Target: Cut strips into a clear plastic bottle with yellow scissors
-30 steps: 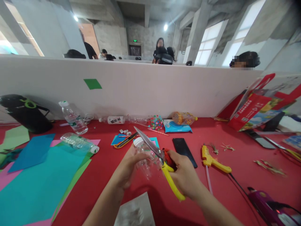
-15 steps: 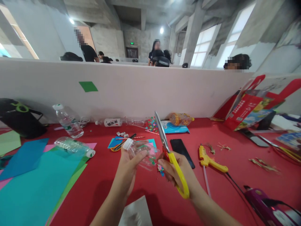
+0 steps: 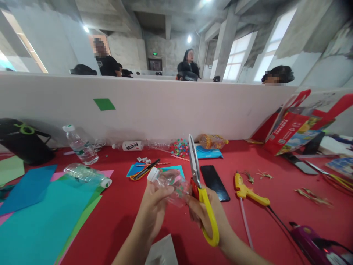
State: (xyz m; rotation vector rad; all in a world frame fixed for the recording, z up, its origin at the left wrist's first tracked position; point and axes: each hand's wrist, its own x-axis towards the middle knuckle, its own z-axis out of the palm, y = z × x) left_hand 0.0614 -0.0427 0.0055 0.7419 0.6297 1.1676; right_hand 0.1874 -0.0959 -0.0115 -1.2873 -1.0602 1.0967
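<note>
My left hand [image 3: 157, 198] is wrapped round a clear plastic bottle piece [image 3: 176, 189], its white cap [image 3: 152, 173] pointing up and to the left. My right hand [image 3: 204, 206] grips a pair of scissors [image 3: 195, 165] with yellow and red handles; the blades point upward and look closed. Fingers of that hand reach to the open end of the bottle piece, though whether they pinch it is hard to make out. Just beyond the two hands lie a yellow-and-black utility knife [image 3: 145, 170] and a black phone [image 3: 215, 183].
At right are a yellow glue gun [image 3: 249, 191], a purple device [image 3: 314, 241] and a red carton [image 3: 293, 127]. Coloured paper sheets [image 3: 41, 221] and a clear bottle [image 3: 85, 175] lie at left. A white partition [image 3: 176, 106] runs along the back.
The bottle piece has turned slightly, and my right hand has come closer against its open end. The scissors have shifted a little right and stand more upright.
</note>
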